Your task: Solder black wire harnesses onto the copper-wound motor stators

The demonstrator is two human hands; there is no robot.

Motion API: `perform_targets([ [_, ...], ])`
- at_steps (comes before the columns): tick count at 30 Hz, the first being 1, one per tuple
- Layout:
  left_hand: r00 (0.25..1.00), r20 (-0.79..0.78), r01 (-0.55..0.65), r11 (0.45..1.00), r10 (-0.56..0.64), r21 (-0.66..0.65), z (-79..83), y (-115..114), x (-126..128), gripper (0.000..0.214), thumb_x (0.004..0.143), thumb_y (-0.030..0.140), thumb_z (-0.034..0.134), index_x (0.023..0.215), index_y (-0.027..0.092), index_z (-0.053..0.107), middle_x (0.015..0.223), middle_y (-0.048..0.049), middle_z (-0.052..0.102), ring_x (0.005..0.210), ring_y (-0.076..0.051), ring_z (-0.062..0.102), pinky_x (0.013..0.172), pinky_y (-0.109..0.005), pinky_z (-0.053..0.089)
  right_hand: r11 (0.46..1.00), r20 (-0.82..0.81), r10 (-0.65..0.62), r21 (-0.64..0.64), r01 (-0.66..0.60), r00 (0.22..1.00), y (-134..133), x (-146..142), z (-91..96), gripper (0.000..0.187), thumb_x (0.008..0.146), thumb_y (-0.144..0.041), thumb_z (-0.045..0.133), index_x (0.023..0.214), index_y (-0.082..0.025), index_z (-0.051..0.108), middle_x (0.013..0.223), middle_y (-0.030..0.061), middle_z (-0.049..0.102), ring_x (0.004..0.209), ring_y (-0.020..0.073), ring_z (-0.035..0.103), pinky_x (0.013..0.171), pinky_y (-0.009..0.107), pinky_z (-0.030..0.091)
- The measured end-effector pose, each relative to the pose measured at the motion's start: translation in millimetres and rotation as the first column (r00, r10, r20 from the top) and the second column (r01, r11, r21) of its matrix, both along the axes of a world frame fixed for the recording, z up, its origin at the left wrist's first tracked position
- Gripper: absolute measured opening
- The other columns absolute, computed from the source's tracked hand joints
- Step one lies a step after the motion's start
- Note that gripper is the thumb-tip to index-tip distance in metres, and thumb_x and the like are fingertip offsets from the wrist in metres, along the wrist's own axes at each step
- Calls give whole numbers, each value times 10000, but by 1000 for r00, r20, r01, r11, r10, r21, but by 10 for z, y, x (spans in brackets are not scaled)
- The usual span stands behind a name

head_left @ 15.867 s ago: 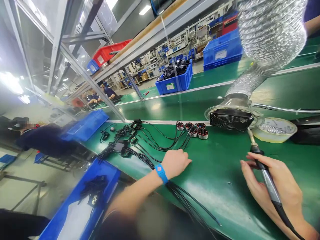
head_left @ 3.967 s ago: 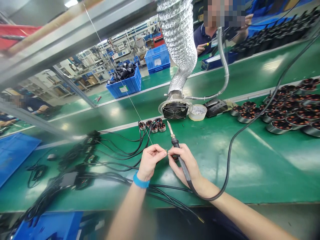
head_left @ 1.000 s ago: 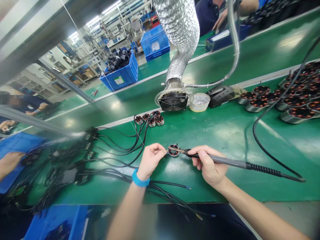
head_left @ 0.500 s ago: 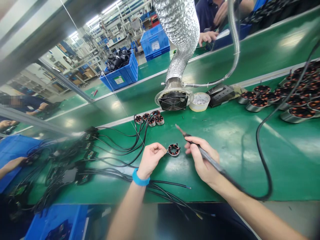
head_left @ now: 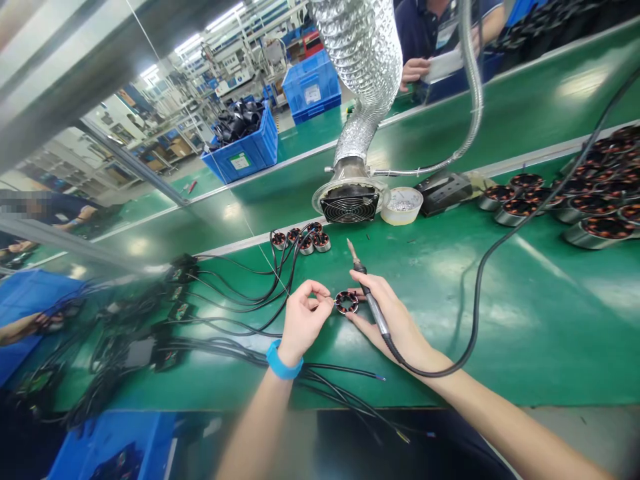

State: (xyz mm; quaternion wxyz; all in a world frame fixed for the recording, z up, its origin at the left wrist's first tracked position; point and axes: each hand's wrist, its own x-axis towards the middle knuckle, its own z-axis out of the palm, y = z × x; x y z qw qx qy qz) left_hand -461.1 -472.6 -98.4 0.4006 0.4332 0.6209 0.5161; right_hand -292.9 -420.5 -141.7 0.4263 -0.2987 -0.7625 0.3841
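Observation:
A small round motor stator (head_left: 347, 302) with copper windings lies on the green bench. My left hand (head_left: 303, 319), with a blue wristband, pinches a thin wire at the stator's left side. My right hand (head_left: 387, 320) rests its fingertips against the stator's right edge while the soldering iron (head_left: 365, 288) lies across the hand, tip pointing up and away. The iron's black cable (head_left: 505, 242) loops off to the right.
Several wired stators (head_left: 302, 241) with black leads (head_left: 235, 297) lie to the left. A fume-extractor fan (head_left: 349, 202) on a foil duct, a white tub (head_left: 401, 203) and a black iron stand (head_left: 443, 192) sit behind. Larger stators (head_left: 575, 200) fill the right. Another person (head_left: 440, 33) works opposite.
My right hand has moved in from the right so its fingers touch the stator, and the iron has swung more upright. My left hand keeps its pinch.

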Motion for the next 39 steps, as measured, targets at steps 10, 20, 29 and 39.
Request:
perform_targets([
  [10,962,-263,106,990,-80,88,9,-32,56,92,843,180,591,753,177,571,848,-7,496,691,-109,509,586,-203,418,992,-55,52,114,-46,997,-24,-105,134,658,822,-71,586,1428,-257,411,1292,125,525,1163,249,586,998,436,524],
  [20,945,-312,138,985,-100,104,36,-78,51,85,838,161,598,764,180,561,809,8,465,648,-99,453,540,-203,352,965,-132,72,260,-36,989,-5,-160,268,431,942,-81,487,1326,-275,510,1148,85,558,1046,178,632,925,323,546],
  [29,947,-249,210,978,-202,7,29,-107,-114,118,863,282,673,827,169,670,827,-36,603,719,-145,557,661,-253,424,969,-140,79,245,-43,987,-3,-114,262,395,917,-75,503,1269,-253,529,1101,82,580,945,169,648,846,325,566],
  [39,961,-169,227,974,-221,22,18,-97,-138,159,884,293,660,795,163,638,798,-20,567,717,-137,533,671,-252,413,972,-133,88,229,-55,987,4,-104,210,400,921,-76,494,1282,-244,527,1108,91,587,967,173,643,853,332,561],
])
